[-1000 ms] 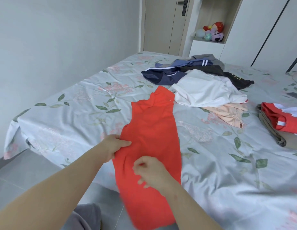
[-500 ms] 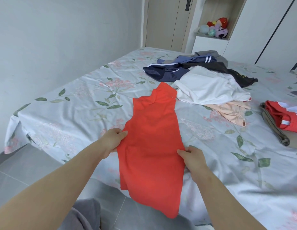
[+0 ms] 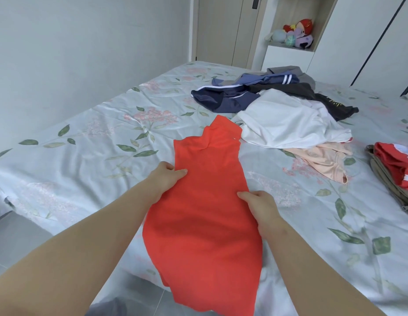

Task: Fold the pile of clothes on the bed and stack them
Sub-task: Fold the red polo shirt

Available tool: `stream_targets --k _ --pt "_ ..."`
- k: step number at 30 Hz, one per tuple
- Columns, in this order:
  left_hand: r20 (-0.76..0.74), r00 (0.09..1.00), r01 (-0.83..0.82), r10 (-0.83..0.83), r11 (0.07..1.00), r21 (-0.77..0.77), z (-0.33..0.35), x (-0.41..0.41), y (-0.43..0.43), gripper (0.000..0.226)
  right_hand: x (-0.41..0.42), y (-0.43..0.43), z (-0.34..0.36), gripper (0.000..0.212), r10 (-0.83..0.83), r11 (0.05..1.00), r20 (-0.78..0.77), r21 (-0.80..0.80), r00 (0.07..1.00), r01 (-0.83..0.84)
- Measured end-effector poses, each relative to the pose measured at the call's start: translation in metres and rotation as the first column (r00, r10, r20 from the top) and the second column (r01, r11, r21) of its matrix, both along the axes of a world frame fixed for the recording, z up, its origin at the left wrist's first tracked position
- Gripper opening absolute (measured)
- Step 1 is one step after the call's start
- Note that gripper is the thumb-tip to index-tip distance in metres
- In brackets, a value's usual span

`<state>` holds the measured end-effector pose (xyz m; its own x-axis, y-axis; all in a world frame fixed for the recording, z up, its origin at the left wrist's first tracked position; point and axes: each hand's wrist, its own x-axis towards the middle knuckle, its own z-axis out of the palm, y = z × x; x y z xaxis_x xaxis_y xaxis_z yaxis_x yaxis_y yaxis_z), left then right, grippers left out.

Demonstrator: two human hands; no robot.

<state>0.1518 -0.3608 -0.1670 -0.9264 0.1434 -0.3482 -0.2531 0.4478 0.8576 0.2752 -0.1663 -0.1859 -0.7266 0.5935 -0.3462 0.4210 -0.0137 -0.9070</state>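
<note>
A red shirt [image 3: 205, 213] lies lengthwise on the floral bed sheet [image 3: 84, 156], folded narrow, its collar end far and its lower part hanging over the bed's near edge. My left hand [image 3: 170, 176] pinches the shirt's left edge, thumb on top. On the opposite edge, my right hand [image 3: 260, 204] pinches the cloth a little nearer to me. Behind the shirt lies the unfolded pile: a white garment [image 3: 287, 119], a peach one [image 3: 321, 158], navy striped clothes [image 3: 228, 96] and a black one [image 3: 335, 106].
At the right edge of the bed sits a stack with a red-and-white garment [image 3: 397, 160] on khaki cloth [image 3: 390, 185]. A wall runs along the left. A door, a shelf with plush toys [image 3: 294, 33] and white wardrobes stand beyond the bed. Grey floor shows below.
My right hand moved from the shirt's middle to its right edge and took hold there. Both hands have shifted the shirt slightly farther onto the bed.
</note>
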Motion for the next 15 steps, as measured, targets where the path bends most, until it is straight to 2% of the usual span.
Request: stream_targets --k 4,7,9,12,15 --pt "0.025 1.0 0.014 -0.018 0.989 0.149 -0.001 -0.044 0.025 0.036 -0.058 0.019 -0.005 0.026 -0.033 0.999 -0.078 0.022 0.996 0.035" --pt "-0.003 0.999 -0.03 0.032 0.971 0.238 -0.011 -0.075 0.04 0.05 -0.103 0.034 -0.009 0.048 -0.033 0.999 -0.104 -0.011 0.994 0.032" --pt "-0.042 0.998 -0.027 0.039 0.965 0.26 -0.017 -0.093 0.047 0.04 -0.129 0.044 -0.011 0.06 -0.046 0.999 -0.112 0.001 0.993 0.046" --pt "-0.042 0.998 -0.029 0.043 0.959 0.281 -0.024 -0.115 0.054 0.024 -0.164 0.057 -0.009 0.075 -0.053 0.998 -0.205 -0.038 0.977 0.046" --pt "-0.048 0.994 -0.077 0.097 0.944 0.319 -0.03 -0.13 0.057 0.023 -0.198 0.071 -0.001 0.068 -0.028 0.999 -0.264 -0.049 0.964 0.015"
